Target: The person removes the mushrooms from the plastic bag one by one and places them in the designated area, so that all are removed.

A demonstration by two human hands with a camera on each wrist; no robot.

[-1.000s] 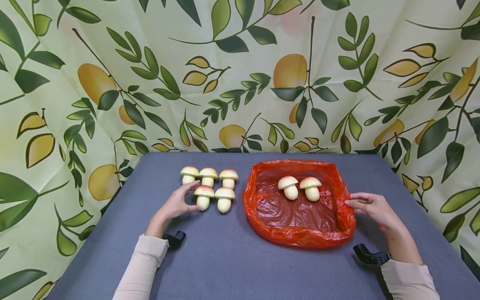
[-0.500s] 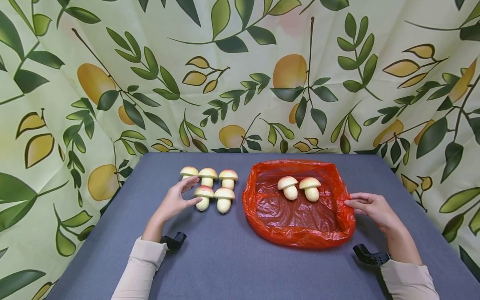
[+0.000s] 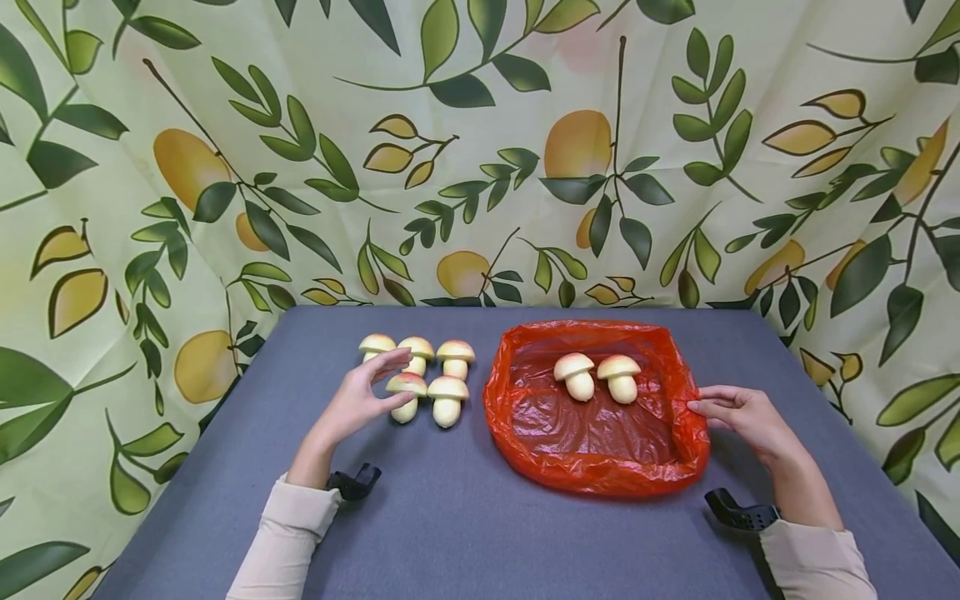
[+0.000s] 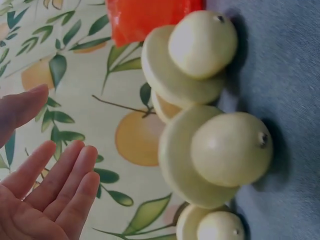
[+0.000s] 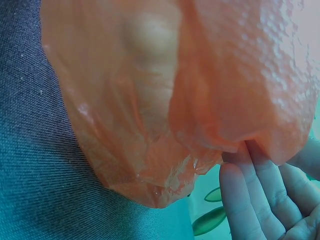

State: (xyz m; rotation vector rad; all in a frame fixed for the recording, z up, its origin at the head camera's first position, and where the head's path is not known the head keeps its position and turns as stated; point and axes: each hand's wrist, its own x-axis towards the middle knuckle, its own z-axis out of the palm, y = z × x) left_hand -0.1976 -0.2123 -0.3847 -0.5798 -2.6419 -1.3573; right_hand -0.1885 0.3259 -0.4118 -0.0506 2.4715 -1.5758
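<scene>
My left hand (image 3: 358,407) hovers beside a small cluster of toy mushrooms, fingers spread from the thumb, holding nothing. It is nearest the front-left mushroom (image 3: 406,383), whose stem shows below the thumb. In the left wrist view the fingers (image 4: 70,182) stand apart from the mushrooms (image 4: 225,150). On the right, a red plastic bag (image 3: 592,475) lies with its mouth wide and its rim folded down. Two mushrooms (image 3: 574,375) lie inside it. My right hand (image 3: 742,418) pinches the bag's right rim between thumb and fingers. Seen from the right wrist, the bag film (image 5: 135,130) covers some fingertips.
Behind the front-left mushroom and its neighbour (image 3: 447,400) stands a back row of mushrooms (image 3: 455,357). A grey-blue cloth (image 3: 480,542) covers the table. A leaf-patterned curtain (image 3: 465,200) hangs along the back and sides.
My left hand has drawn off the front-left mushroom a little, then risen and shifted slightly right, its fingers still parted. The right hand, bag and mushrooms have stayed in place.
</scene>
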